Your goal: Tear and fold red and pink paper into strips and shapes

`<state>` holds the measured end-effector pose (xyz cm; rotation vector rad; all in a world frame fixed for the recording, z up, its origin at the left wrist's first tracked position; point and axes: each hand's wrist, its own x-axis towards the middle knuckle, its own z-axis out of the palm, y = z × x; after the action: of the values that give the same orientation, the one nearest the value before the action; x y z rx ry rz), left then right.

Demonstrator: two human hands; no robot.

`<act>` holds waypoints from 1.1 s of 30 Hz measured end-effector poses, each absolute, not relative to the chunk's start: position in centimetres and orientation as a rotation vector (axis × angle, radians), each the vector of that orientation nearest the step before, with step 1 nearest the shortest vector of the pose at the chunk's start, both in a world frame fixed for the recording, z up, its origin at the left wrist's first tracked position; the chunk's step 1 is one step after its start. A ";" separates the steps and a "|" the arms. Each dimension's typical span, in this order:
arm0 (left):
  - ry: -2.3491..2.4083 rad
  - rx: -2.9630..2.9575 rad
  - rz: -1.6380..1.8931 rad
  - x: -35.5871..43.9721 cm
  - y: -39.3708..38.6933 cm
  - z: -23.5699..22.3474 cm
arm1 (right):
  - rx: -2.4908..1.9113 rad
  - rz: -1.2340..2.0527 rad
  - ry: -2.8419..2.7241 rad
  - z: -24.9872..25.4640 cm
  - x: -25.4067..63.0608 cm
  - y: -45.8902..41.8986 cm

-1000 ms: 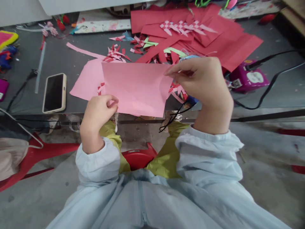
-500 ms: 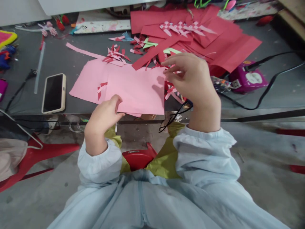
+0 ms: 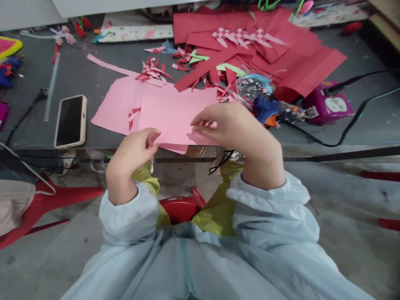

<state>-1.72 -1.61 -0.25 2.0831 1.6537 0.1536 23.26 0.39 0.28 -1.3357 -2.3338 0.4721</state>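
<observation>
A sheet of pink paper (image 3: 175, 110) lies at the front edge of the dark table, over more pink paper (image 3: 115, 100) to its left. My left hand (image 3: 133, 152) pinches the near left corner of the upper sheet between thumb and fingers. Over the sheet's right half is my right hand (image 3: 223, 125), thumb and index tips close together. Whether anything thin is between them is too small to tell. A small red-and-pink woven paper piece (image 3: 134, 117) rests at the sheet's left side, and a larger woven piece (image 3: 151, 71) lies behind it.
Red paper sheets (image 3: 309, 62) are piled at the back right, with woven pieces on top. A blue glue gun (image 3: 265, 109) and a purple box (image 3: 328, 104) with a black cable stand to the right. A phone (image 3: 71, 121) lies left. Below is a red stool (image 3: 183, 208).
My right hand has moved left and toward me, from the sheet's far right corner to over its near right part, uncovering the glue gun. The left hand keeps its place at the near edge.
</observation>
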 end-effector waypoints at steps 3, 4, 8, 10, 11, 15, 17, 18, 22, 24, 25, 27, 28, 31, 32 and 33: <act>1.696 2.094 0.179 -1.4 -1.8 -0.4 | -1.262 0.457 -2.401 0.0 21.8 -0.1; 1.720 2.109 0.175 -1.2 -1.9 -0.4 | -1.248 0.435 -2.418 -0.2 21.3 -0.2; 1.853 2.187 0.095 0.3 -2.3 -0.7 | -1.201 0.405 -2.485 -0.7 19.7 -0.2; 1.912 2.209 0.050 1.1 -2.6 -0.7 | -1.188 0.405 -2.517 -1.0 19.0 -0.2; 1.945 2.215 0.035 1.4 -2.8 -0.7 | -1.193 0.395 -2.525 -1.1 18.7 -0.2; 2.032 2.222 0.015 2.2 -3.3 -0.9 | -1.221 0.366 -2.541 -1.5 17.9 0.0; 2.063 2.214 0.054 2.3 -3.5 -1.0 | -1.208 0.372 -2.553 -1.6 17.6 0.1; 2.076 2.202 0.079 2.2 -3.5 -1.1 | -1.200 0.372 -2.560 -1.7 17.5 0.2; 2.072 2.157 0.218 1.3 -3.9 -1.4 | -1.171 0.375 -2.606 -2.2 17.3 0.5; 2.026 2.197 0.323 0.6 -4.2 -1.6 | -1.165 0.376 -2.617 -2.3 17.2 0.7; 2.015 2.216 0.363 0.2 -4.4 -1.7 | -1.163 0.376 -2.620 -2.4 17.2 0.7; 2.025 2.227 0.449 -0.6 -4.6 -1.9 | -1.157 0.375 -2.623 -2.5 17.2 0.9; 2.035 2.220 0.486 -0.9 -4.7 -2.0 | -1.153 0.377 -2.626 -2.4 17.2 0.9; 2.093 2.157 0.590 -1.3 -4.8 -2.2 | -1.139 0.394 -2.625 -2.2 17.3 1.0; 2.117 2.131 0.614 -1.4 -4.8 -2.4 | -1.135 0.401 -2.622 -2.1 17.3 1.0; 2.139 2.106 0.631 -1.3 -4.8 -2.5 | -1.130 0.408 -2.620 -2.0 17.4 1.0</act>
<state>-1.35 -4.84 -2.46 2.1061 2.1387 0.6306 17.39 1.03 -1.98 -1.1295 -2.6205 0.4079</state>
